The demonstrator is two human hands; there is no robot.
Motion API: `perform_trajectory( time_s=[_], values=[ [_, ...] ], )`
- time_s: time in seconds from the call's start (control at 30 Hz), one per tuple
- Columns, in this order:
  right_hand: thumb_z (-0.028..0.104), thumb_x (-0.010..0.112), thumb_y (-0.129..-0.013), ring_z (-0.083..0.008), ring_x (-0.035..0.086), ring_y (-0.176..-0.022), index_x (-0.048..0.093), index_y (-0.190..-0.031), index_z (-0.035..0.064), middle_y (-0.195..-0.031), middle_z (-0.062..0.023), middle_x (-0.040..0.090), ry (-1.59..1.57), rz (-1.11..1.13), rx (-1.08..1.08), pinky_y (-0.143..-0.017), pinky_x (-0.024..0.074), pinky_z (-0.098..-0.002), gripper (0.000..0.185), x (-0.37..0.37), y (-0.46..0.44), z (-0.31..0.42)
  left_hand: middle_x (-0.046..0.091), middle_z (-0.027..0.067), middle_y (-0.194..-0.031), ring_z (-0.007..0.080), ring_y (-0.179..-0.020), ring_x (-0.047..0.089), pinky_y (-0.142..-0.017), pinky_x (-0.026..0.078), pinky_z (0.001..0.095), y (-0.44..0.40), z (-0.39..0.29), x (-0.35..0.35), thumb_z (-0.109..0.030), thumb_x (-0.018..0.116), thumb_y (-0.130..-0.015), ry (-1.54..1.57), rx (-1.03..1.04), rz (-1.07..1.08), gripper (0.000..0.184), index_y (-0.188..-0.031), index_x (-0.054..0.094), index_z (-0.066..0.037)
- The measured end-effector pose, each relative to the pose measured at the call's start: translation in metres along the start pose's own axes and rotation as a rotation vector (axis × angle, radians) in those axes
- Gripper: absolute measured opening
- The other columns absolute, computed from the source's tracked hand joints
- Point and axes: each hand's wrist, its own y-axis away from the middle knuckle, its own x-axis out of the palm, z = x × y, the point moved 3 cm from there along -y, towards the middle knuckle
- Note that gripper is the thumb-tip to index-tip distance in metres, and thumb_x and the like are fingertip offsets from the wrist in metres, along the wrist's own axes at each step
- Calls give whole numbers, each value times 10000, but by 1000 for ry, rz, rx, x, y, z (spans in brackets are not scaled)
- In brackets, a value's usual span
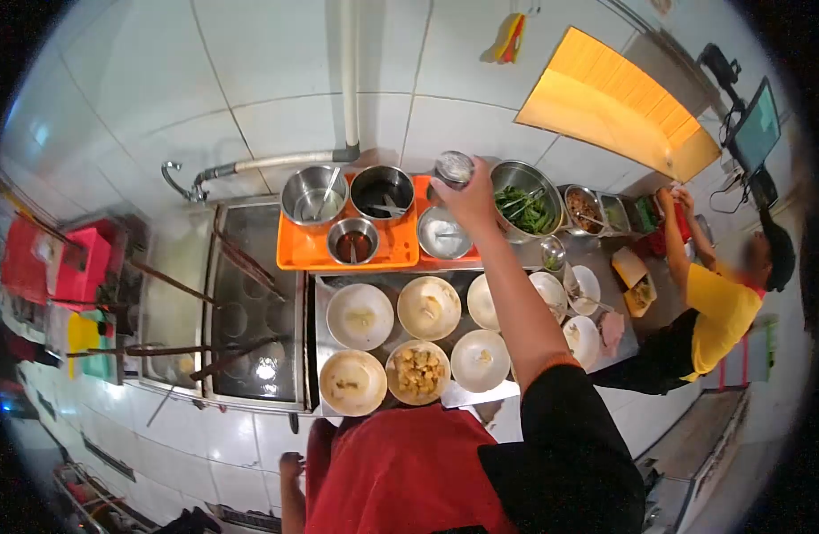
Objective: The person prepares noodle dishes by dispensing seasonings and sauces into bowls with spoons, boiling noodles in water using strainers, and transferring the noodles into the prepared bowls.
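Note:
My right hand (469, 198) reaches forward over the counter, its fingers wrapped round a small shiny silvery container (454, 166), held close to the wall. Below it stands a metal pot (443, 233) with white contents and a spoon. Just right of the hand is a large metal bowl (527, 203) of green leaves. My left hand (291, 464) hangs low beside my red apron, its fingers seemingly curled with nothing visible in them. Several pale bowls line the counter before me; one bowl (418, 372) holds yellowish chunks, and another bowl (359, 317) has a little food at its bottom.
An orange tray (289, 256) bears several metal pots. To the left, wooden sticks lie across steaming vats (258, 320) under a tap (185, 182). A co-worker in a yellow shirt (719, 311) works at the counter's right end, near a yellow box (636, 283).

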Motion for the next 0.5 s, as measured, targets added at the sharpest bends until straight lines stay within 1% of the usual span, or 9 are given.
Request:
perform_trajectory(
  time_s=[0.03,0.1,0.13,0.23,0.3,0.37,0.43,0.47,0.5],
  values=[
    [290,817,-670,-307,584,-1047,430,-1232,-49,-1148,-213,569,-26,-15,7,-899,464,-372,762,9,-10,-11,681,84,-837,321,-812,632,-719,515,472,2,-1,6,-197,700,-684,-263,168,-62,136,-762,667,-91],
    [294,800,-676,-363,544,-1114,404,-1243,-60,-1209,-256,527,-7,2,-13,-930,450,-410,778,40,-29,-49,678,105,-793,325,-762,636,-679,523,447,5,-14,9,-217,652,-745,-423,339,-52,156,-802,663,-72],
    [294,800,-676,-363,544,-1114,404,-1243,-60,-1209,-256,527,-29,-6,-16,-930,450,-410,778,52,-36,-65,670,107,-746,332,-687,632,-636,524,454,16,-25,-1,-241,600,-770,220,-194,24,169,-769,671,-88],
    [331,784,-687,-399,489,-1181,362,-1287,-60,-1243,-287,495,60,217,52,-977,425,-432,831,67,-34,-88,671,142,-743,348,-658,632,-616,525,464,27,-58,-12,-274,570,-768,75,-177,41,218,-783,673,-82],
    [322,776,-701,-409,488,-1176,349,-1296,-56,-1233,-283,504,83,255,120,-983,418,-436,824,64,-26,-95,672,181,-775,374,-721,641,-656,522,474,32,-71,-1,-371,555,-755,-530,86,291,328,-800,667,-66],
    [312,768,-715,-419,486,-1172,336,-1306,-53,-1223,-279,513,112,287,183,-990,410,-440,817,55,-18,-103,667,191,-787,388,-743,639,-669,517,481,40,-94,-5,-406,545,-748,-465,44,275,362,-780,666,-66],
    [236,694,-770,-395,542,-1070,496,-1183,-48,-1119,-251,589,218,95,-151,-945,422,-454,539,33,5,-93,663,201,-800,402,-765,637,-683,513,487,48,-115,-11,-442,535,-741,-402,0,259,398,-759,664,-67],
    [236,694,-770,-395,542,-1070,496,-1183,-48,-1119,-251,589,217,98,-143,-945,422,-454,539,19,14,-90,660,200,-791,408,-771,634,-692,507,495,49,-122,-13,-444,530,-748,-240,-151,218,399,-738,662,-68],
    [190,651,-775,-363,561,-1005,575,-1054,-28,-1029,-222,624,369,278,-181,-895,429,-449,362,6,25,-84,657,198,-781,415,-777,631,-702,502,502,52,-128,-13,-447,524,-755,-75,-303,176,403,-716,660,-70]
  ],
)
